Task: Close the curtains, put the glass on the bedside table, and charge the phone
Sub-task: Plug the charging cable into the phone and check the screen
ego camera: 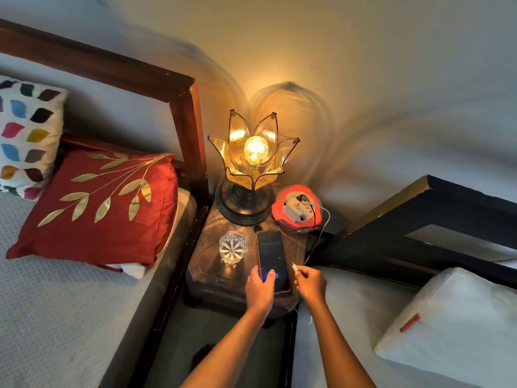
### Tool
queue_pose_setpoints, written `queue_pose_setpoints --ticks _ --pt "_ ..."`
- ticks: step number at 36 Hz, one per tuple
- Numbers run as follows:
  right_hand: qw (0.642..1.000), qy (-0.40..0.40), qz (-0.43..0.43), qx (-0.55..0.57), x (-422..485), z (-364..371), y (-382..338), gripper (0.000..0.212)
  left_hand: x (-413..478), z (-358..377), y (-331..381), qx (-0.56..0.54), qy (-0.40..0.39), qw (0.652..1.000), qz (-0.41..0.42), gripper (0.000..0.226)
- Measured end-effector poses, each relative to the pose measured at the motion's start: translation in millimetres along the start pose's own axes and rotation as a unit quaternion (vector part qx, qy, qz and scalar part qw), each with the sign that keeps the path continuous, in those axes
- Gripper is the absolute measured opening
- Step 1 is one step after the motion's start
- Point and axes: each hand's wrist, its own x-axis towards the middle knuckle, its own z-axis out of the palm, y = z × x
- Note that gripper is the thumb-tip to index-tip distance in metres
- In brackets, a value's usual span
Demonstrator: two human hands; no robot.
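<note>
Left hand point(260, 289): closed round the near end of the phone point(272, 259), thumb on the screen.
Right hand point(309, 282): pinching the cable plug point(294, 267), just beside the phone's right edge.
Glass point(233, 246): upright on the bedside table point(204, 273), left of the phone.
Lamp point(251, 163): lit, behind the glass.
Extension reel point(296, 211): right of the lamp, charger plugged in.
Red cushion point(103, 205): on the bed, left.

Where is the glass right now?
The glass stands upright on the bedside table, left of the phone and in front of the lit lamp.
</note>
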Motion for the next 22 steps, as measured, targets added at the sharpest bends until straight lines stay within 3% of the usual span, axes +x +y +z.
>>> queue_pose_setpoints --ticks 5,13,19,22 --pt "1.0 -0.003 0.005 -0.012 10.8 15.4 3.8 0.024 15.8 10.0 0.2 -0.07 0.032 0.996 -0.051 0.056" --pt "0.998 -0.01 0.042 0.044 20.4 23.2 8.6 0.026 37.7 18.9 1.0 -0.084 0.072 0.989 -0.103 0.049" --pt "0.993 -0.009 0.069 0.097 23.1 19.4 8.2 0.029 37.5 27.1 7.2 -0.006 0.042 0.992 -0.121 0.049" --pt "0.989 -0.02 0.092 0.112 25.5 12.3 8.7 0.029 36.6 26.6 8.5 -0.007 0.064 0.989 -0.134 0.042"
